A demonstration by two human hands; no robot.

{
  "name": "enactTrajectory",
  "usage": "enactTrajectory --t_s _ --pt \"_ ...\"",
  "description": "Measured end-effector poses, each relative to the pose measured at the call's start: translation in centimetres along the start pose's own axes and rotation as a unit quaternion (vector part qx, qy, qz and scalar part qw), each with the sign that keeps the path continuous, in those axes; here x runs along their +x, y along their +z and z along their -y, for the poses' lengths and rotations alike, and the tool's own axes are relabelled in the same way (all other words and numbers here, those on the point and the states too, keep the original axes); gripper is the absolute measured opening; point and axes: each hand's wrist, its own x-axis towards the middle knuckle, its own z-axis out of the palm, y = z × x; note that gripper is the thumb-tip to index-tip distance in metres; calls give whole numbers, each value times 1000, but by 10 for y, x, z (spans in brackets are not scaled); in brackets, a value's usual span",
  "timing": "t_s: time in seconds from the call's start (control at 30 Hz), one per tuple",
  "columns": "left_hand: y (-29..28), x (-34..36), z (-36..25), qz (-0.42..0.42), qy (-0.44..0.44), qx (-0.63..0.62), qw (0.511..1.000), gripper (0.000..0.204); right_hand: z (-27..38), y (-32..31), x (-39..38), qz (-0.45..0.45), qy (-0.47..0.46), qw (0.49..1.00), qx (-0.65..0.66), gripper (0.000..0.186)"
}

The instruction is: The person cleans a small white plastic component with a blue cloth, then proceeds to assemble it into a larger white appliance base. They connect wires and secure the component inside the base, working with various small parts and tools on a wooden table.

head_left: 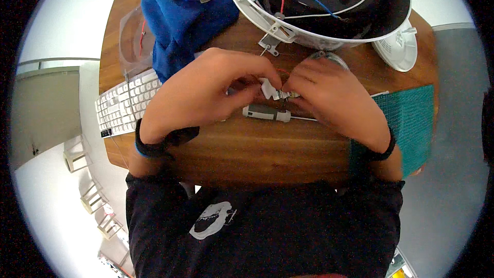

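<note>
A small white plastic part (268,89) is pinched between the thumb and fingers of my left hand (218,85). The fingers of my right hand (337,98) close on the other end of it, where small metallic pieces show; their exact kind is too small to tell. Just below the fingers, a screwdriver (266,114) with a grey handle lies on the table, its shaft running right beneath my right hand. Beyond both hands stands a round white housing (329,41) with a dark inside and loose red, blue and white wires. A small metal bracket (268,46) hangs at its near edge.
On the wooden table (267,149) a white keyboard (128,100) lies at left, near a bunched blue cloth (180,20) and a clear plastic container (135,46). A green cutting mat (411,123) covers the right side. Behind it rests a white plastic cover (399,49).
</note>
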Motion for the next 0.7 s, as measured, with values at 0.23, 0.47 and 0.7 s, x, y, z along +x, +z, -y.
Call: enactTrajectory --t_s 0.23,0.47,0.7 --pt "7 4 12 14 -7 -34 999 14 -3 0 -6 -36 32 999 -8 22" --pt "11 3 13 -4 -35 -72 997 23 -7 0 -7 -9 30 999 -30 24" --pt "14 4 10 -20 -80 -67 994 26 -11 -1 -5 -66 -29 997 -20 29"
